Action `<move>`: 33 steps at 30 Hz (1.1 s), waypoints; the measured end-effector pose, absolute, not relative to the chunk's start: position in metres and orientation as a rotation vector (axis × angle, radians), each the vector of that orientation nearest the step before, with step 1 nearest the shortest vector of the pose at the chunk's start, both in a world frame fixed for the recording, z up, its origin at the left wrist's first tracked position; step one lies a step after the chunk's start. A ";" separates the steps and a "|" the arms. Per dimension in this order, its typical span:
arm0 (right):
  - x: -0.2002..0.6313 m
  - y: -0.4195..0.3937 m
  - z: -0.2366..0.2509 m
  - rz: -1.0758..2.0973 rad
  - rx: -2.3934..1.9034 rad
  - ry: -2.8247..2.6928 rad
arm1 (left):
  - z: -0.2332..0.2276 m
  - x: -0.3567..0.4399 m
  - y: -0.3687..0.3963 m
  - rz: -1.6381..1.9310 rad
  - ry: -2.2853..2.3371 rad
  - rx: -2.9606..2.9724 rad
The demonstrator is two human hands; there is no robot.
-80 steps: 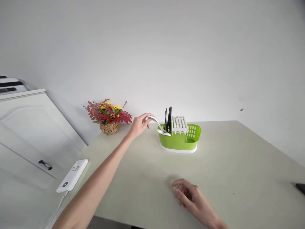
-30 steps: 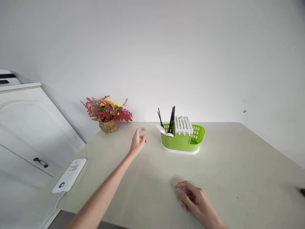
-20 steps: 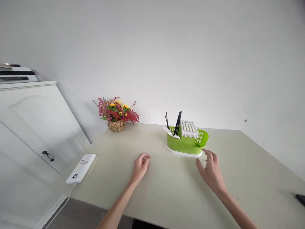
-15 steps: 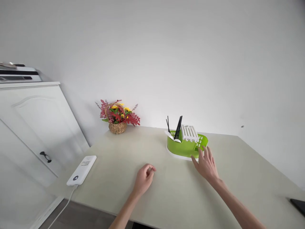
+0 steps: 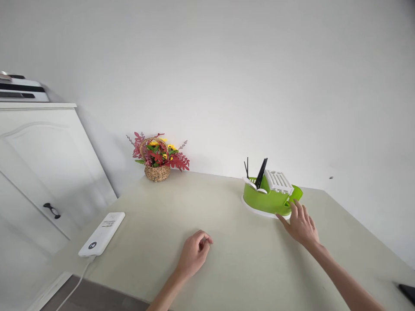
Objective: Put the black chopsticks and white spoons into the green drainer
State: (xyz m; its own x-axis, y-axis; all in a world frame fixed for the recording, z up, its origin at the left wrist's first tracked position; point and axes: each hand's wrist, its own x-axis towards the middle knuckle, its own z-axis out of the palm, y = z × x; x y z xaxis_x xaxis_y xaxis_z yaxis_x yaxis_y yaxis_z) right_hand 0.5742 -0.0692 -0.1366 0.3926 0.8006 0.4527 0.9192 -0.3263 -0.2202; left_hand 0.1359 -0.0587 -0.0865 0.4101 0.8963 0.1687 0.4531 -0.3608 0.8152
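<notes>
A green utensil holder (image 5: 266, 201) on a white base stands upright toward the back right of the table. Black chopsticks (image 5: 261, 173) and white spoons (image 5: 252, 184) lean in its left compartment, and a white slotted rack (image 5: 279, 181) tops its middle. My right hand (image 5: 301, 225) grips the holder's right end, fingers at the green rim and thumb low by the base. My left hand (image 5: 194, 254) rests on the table with its fingers curled in, plainly holding nothing.
A wicker basket (image 5: 157, 173) of artificial flowers stands at the back left. Nearer, a white power bank (image 5: 103, 233) lies with a cable attached. A white cabinet (image 5: 42, 164) adjoins the left side. A dark object (image 5: 407, 292) sits at the right edge.
The utensil holder has slid to the right along the table, with my right hand at its end. My left hand has stayed nearly in place. The view has shifted slightly.
</notes>
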 end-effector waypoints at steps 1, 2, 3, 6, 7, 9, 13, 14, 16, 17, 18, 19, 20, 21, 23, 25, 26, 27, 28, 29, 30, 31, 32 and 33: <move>0.586 -0.069 -0.138 -0.355 -2.222 -1.478 | -0.086 0.136 -0.058 0.811 1.154 1.974; 0.597 -0.069 -0.139 -0.346 -2.229 -1.476 | -0.086 0.136 -0.058 0.809 1.163 1.974; 0.609 -0.069 -0.141 -0.337 -2.236 -1.473 | -0.086 0.137 -0.058 0.805 1.172 1.973; 0.644 -0.073 -0.147 -0.331 -2.242 -1.475 | -0.085 0.138 -0.057 0.792 1.187 1.970; 0.655 -0.074 -0.148 -0.336 -2.239 -1.482 | -0.085 0.138 -0.057 0.792 1.188 1.971; 0.675 -0.078 -0.150 -0.349 -2.235 -1.495 | -0.084 0.139 -0.057 0.790 1.189 1.971; 0.690 -0.090 -0.146 -0.331 -2.220 -1.508 | -0.080 0.140 -0.057 0.782 1.197 1.969; 0.687 -0.095 -0.146 -0.320 -2.216 -1.489 | -0.080 0.140 -0.057 0.783 1.196 1.968; 0.672 -0.107 -0.146 -0.282 -2.220 -1.419 | -0.078 0.140 -0.058 0.787 1.191 1.970; 0.661 -0.114 -0.148 -0.248 -2.230 -1.381 | -0.078 0.140 -0.059 0.790 1.189 1.972; 0.648 -0.121 -0.152 -0.202 -2.242 -1.358 | -0.077 0.140 -0.059 0.795 1.187 1.975; 0.635 -0.128 -0.155 -0.148 -2.247 -1.362 | -0.076 0.139 -0.060 0.797 1.186 1.979; 0.623 -0.134 -0.160 -0.097 -2.251 -1.374 | -0.076 0.139 -0.060 0.796 1.186 1.983; 0.610 -0.140 -0.165 -0.045 -2.253 -1.401 | -0.075 0.138 -0.061 0.790 1.183 1.986; 0.590 -0.150 -0.174 0.023 -2.246 -1.463 | -0.072 0.136 -0.061 0.770 1.153 2.003; 0.573 -0.159 -0.180 0.043 -2.253 -1.508 | -0.067 0.131 -0.062 0.753 1.083 2.032; 0.566 -0.163 -0.182 0.033 -2.264 -1.522 | -0.064 0.127 -0.064 0.749 1.044 2.046; 0.560 -0.167 -0.183 0.008 -2.269 -1.537 | -0.061 0.123 -0.066 0.747 1.013 2.054; 0.554 -0.171 -0.184 -0.025 -2.270 -1.552 | -0.058 0.119 -0.069 0.742 0.995 2.053; 0.549 -0.175 -0.185 -0.060 -2.266 -1.563 | -0.055 0.114 -0.073 0.733 0.990 2.047; 0.545 -0.179 -0.185 -0.092 -2.259 -1.575 | -0.053 0.109 -0.078 0.718 0.991 2.040; 0.540 -0.183 -0.185 -0.114 -2.251 -1.585 | -0.051 0.104 -0.084 0.697 0.993 2.034; 0.537 -0.186 -0.184 -0.127 -2.246 -1.594 | -0.050 0.099 -0.090 0.677 0.995 2.032; 0.534 -0.189 -0.184 -0.134 -2.242 -1.604 | -0.050 0.096 -0.096 0.660 0.998 2.032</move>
State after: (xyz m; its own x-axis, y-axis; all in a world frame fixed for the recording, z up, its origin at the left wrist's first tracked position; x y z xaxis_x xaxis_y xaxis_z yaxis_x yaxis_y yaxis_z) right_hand 0.5338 -0.1893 -0.1841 0.3444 0.8921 0.2926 0.9282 -0.2767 -0.2488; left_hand 0.0956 -0.0962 -0.0500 0.5604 0.8204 0.1133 0.4253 -0.4024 0.8107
